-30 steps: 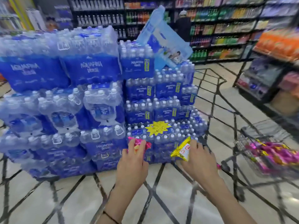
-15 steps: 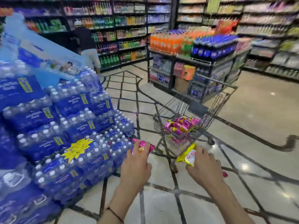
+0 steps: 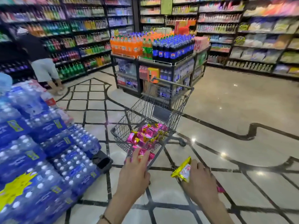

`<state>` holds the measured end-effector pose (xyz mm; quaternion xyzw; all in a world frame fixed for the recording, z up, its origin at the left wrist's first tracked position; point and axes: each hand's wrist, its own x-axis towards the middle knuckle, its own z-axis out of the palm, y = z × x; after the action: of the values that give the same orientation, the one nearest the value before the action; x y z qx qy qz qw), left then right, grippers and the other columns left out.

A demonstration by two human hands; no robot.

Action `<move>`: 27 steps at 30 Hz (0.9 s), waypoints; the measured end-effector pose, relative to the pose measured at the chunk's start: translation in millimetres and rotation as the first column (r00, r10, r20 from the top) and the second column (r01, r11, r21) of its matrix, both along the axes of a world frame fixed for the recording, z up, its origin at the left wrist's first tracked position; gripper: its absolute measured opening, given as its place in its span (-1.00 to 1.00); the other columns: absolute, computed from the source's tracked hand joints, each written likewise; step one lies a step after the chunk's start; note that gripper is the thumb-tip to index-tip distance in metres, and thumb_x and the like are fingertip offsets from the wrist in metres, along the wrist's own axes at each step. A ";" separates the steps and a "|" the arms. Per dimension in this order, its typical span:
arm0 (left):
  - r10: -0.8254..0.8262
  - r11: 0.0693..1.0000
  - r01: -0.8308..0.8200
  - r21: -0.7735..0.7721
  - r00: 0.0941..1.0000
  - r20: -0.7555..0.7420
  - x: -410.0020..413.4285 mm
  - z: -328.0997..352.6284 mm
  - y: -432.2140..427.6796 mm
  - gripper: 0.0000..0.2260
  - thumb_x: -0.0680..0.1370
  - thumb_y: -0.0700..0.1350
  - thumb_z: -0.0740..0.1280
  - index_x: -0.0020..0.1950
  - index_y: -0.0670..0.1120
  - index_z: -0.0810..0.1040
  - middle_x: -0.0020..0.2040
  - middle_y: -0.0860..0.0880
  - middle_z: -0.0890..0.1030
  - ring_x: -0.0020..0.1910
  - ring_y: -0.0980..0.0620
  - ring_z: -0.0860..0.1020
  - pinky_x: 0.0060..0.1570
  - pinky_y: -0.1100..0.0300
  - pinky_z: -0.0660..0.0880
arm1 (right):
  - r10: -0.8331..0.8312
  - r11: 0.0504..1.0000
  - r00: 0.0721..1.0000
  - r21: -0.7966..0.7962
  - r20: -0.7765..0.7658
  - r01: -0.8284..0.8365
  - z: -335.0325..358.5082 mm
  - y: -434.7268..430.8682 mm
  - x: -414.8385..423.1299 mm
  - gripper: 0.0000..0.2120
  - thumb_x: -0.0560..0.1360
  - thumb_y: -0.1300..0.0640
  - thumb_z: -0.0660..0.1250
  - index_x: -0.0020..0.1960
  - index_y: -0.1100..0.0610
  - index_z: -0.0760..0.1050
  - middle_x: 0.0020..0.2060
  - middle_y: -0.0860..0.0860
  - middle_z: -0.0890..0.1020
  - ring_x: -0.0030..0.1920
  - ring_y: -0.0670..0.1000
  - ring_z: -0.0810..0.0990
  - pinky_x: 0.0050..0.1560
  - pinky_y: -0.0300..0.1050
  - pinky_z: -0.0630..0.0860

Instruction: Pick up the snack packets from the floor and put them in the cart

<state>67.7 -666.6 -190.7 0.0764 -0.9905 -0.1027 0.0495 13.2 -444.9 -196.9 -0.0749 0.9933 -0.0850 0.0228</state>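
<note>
A small wire shopping cart (image 3: 176, 101) stands on the tiled floor straight ahead of me, with several pink and gold snack packets (image 3: 148, 134) piled in its basket. My left hand (image 3: 135, 173) grips a pink snack packet (image 3: 145, 155) right at the cart's near lower corner. My right hand (image 3: 198, 180) holds a gold and white snack packet (image 3: 182, 170) just right of the cart's near end; a bit of pink wrapper shows under its palm.
Stacked packs of blue water bottles (image 3: 40, 156) fill the left side down to the floor. A soda display stand (image 3: 155, 62) rises right behind the cart. A person (image 3: 40, 62) bends at the shelves at far left. Open floor (image 3: 242, 110) lies to the right.
My view has swung right from the water stack to the cart, which now sits centred and closer. Both hands still hold their packets, and the left one has reached the cart's near corner.
</note>
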 end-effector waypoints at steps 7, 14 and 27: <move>-0.015 1.000 0.016 -0.009 0.997 0.080 -103.4 -25.9 -11.1 -0.36 0.57 0.02 0.24 0.58 0.16 0.01 0.57 -0.03 0.06 0.33 -0.15 0.37 -0.01 0.08 0.59 | 0.001 0.999 0.995 -0.044 0.096 0.003 -24.6 -22.4 -94.8 -0.24 0.43 -0.25 0.33 0.45 0.04 0.09 0.26 -0.03 0.40 0.29 0.08 0.44 0.12 0.01 0.48; -0.032 0.999 0.029 0.033 0.994 0.104 -247.1 -43.5 -42.6 -0.36 0.58 0.01 0.24 0.59 0.15 0.00 0.59 -0.05 0.03 0.37 -0.19 0.34 0.11 0.00 0.57 | 0.093 0.995 0.977 -0.054 0.191 -0.084 -34.6 -95.0 -232.1 -0.24 0.45 -0.22 0.34 0.47 0.08 0.11 0.29 0.03 0.42 0.30 0.15 0.45 0.15 0.06 0.46; 0.200 0.966 -0.212 0.150 0.976 0.091 -434.6 -66.4 -137.9 -0.36 0.58 0.01 0.27 0.58 0.18 0.03 0.58 -0.05 0.09 0.38 -0.14 0.39 0.12 0.06 0.57 | 0.271 0.958 0.950 -0.141 0.157 -0.250 -42.7 -205.5 -475.5 -0.35 0.44 -0.23 0.40 0.32 0.07 0.20 0.24 0.04 0.49 0.24 0.14 0.50 0.17 0.06 0.49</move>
<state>-366.9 -804.5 -257.1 0.1865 -0.9671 -0.1725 0.0163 -462.3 -650.3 -239.6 -0.1990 0.9620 -0.1465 0.1165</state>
